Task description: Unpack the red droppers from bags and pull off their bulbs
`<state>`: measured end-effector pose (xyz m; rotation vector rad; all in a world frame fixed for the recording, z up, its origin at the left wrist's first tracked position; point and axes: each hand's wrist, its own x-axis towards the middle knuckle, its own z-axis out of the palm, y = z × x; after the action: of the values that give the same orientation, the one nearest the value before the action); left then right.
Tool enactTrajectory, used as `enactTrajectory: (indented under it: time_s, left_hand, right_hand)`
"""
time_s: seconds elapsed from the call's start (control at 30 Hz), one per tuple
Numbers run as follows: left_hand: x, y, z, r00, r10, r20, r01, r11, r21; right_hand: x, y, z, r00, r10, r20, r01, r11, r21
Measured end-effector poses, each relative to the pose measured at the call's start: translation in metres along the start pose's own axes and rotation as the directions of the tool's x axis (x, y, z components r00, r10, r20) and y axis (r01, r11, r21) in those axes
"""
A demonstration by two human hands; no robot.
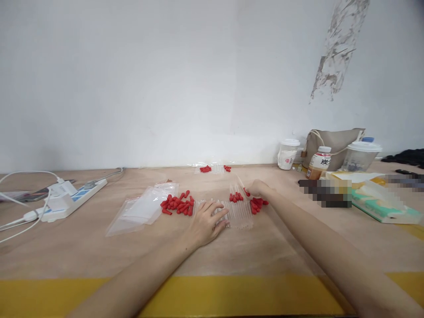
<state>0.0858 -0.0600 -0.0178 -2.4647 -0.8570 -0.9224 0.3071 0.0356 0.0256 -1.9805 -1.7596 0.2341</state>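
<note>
My left hand (208, 219) lies flat with fingers spread on a row of clear glass dropper tubes (236, 213) in the middle of the wooden table (99, 251). My right hand (259, 188) is closed in a pinch on one tube with a red rubber cap, held at a slant just behind the row. A pile of loose red caps (178, 205) lies left of the tubes. A smaller heap of red caps (257, 204) sits under my right wrist. Several capped droppers (235, 196) stand in line behind the row.
Clear plastic bags (139, 211) lie left of the caps. A white power strip (71, 199) with cables is at far left. More red caps in a bag (213, 168) sit by the wall. Cups, a bottle (319, 162), a bag and a tissue pack (380, 207) crowd the right.
</note>
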Motion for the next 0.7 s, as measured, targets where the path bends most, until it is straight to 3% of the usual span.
enactTrajectory:
  time_s: [0.1,0.2,0.23,0.3,0.37,0.43,0.57,0.7]
  left_hand:
    - [-0.001,0.000,-0.002,0.999,0.028,-0.026,-0.027,0.998,0.057]
    - [0.001,0.000,-0.004,0.998,0.028,-0.051,-0.020,0.990,0.136]
    - [0.002,0.001,-0.004,0.998,0.017,-0.066,-0.006,0.987,0.159]
    - [0.006,0.003,-0.003,0.994,-0.012,-0.108,0.033,0.980,0.197]
    - [0.009,0.006,-0.001,0.991,-0.016,-0.135,0.046,0.974,0.221]
    - [0.009,0.009,0.002,0.991,0.013,-0.135,0.017,0.976,0.219]
    - [0.007,0.011,0.008,0.991,0.034,-0.133,-0.010,0.985,0.173]
    - [0.006,0.009,0.012,0.989,0.002,-0.149,0.019,0.991,0.136]
  right_hand:
    - [-0.020,0.001,-0.011,1.000,-0.024,0.017,0.024,1.000,-0.018]
    - [-0.051,0.009,-0.011,0.978,-0.192,-0.084,0.192,0.981,-0.008]
    - [-0.061,0.013,-0.008,0.904,-0.383,-0.191,0.381,0.923,-0.047]
    - [-0.079,0.022,0.000,0.688,-0.646,-0.331,0.630,0.758,-0.170]
    - [-0.092,0.030,0.011,0.489,-0.782,-0.387,0.756,0.601,-0.259]
    - [-0.098,0.034,0.019,0.389,-0.815,-0.430,0.792,0.534,-0.295]
    - [-0.101,0.031,0.027,0.355,-0.778,-0.518,0.786,0.548,-0.285]
    - [-0.104,0.025,0.029,0.348,-0.787,-0.510,0.794,0.536,-0.286]
